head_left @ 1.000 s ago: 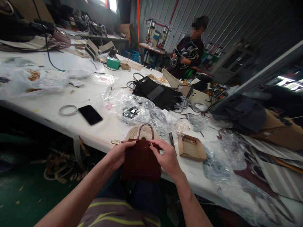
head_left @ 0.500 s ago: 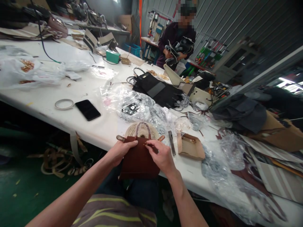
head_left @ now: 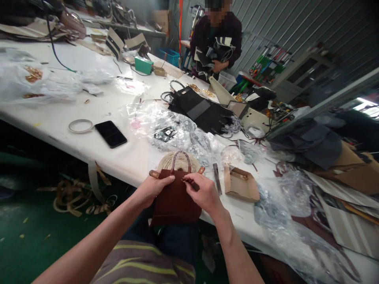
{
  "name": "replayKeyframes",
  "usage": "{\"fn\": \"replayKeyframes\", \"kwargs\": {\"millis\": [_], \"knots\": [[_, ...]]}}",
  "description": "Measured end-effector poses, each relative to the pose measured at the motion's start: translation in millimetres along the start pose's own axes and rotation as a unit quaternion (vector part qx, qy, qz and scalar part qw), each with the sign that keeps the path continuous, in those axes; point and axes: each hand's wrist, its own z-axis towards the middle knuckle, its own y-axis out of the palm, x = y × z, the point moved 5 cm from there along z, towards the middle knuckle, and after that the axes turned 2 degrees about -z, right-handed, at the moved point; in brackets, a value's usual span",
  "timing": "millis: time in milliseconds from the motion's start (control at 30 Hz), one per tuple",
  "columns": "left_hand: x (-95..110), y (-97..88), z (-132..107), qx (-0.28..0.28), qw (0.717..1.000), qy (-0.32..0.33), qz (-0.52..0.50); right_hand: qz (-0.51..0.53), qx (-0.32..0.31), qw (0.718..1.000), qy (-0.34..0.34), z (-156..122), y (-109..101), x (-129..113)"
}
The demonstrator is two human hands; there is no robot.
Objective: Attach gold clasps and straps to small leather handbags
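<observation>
Brown bag [head_left: 176, 203] upright at the white table [head_left: 132, 159] edge, left hand [head_left: 152, 188] clamped on its upper corner, seemingly for steadiness, while right hand [head_left: 205, 192], fingertips nearly together, pinches a small fitting [head_left: 184, 179].

A smooth, matt, leather-like surface is shown by the brown handbag [head_left: 176, 201], crinkled glossy plastic by the wrapping [head_left: 186, 128], matt cardboard by the open box [head_left: 239, 185].

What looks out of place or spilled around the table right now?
Tangled pale strips lie heaped below the edge of the white table; that looks odd because they seem dropped rather than stored. I see no obvious damage on the brown bag.
</observation>
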Motion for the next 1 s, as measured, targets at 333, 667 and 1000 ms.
{"fn": "replayKeyframes", "kwargs": {"millis": [333,667,1000], "knots": [[0,-2.6,2,-0.004,0.999,0.016,0.037,0.004,-0.023,0.999,-0.021,11,0,2],[0,-1.1,5,-0.006,0.999,0.024,0.045,-0.017,0.003,1.0,-0.017,1,12,1],[-2,-3.9,1,0.009,0.997,0.029,0.064,0.017,-0.036,0.998,-0.048,0,12,4]]}}
